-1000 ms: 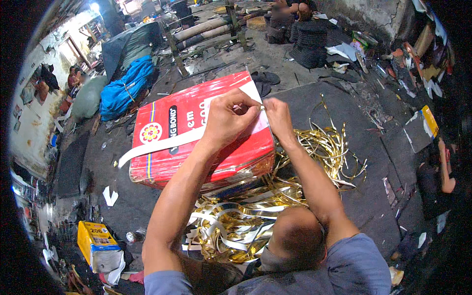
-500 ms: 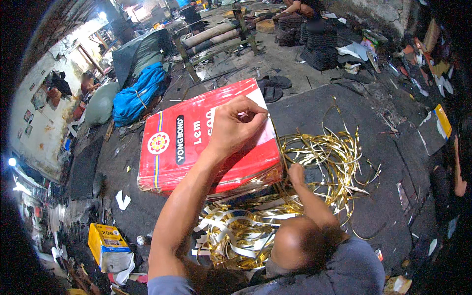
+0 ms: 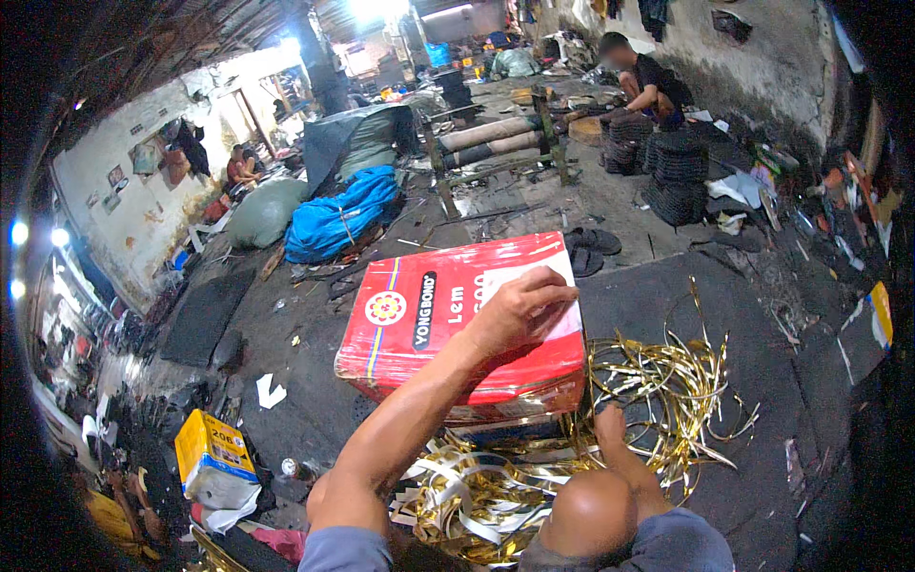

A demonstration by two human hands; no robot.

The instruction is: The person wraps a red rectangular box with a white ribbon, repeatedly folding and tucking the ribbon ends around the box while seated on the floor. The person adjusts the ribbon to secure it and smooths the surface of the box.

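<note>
A red carton wrapped in clear film stands on the dark floor mat, a white patch along the right of its top. Over that patch, my left hand is closed in a pinch near the carton's right edge; whatever lies between its fingertips is too small to make out. Lower down, beside the carton's right side, my right hand is closed among shiny gold strips, its grip partly hidden. More gold and white strips lie heaped in front of the carton.
A yellow, blue and white box stands at left on the floor. Beyond the carton are black sandals, a blue bundle and rolls on a low frame. Another person squats by dark stacks at far right.
The view has tilted up, so the carton and both hands appear lower and further right. My left hand stays over the carton's right edge, my right hand beside it among the strips.
</note>
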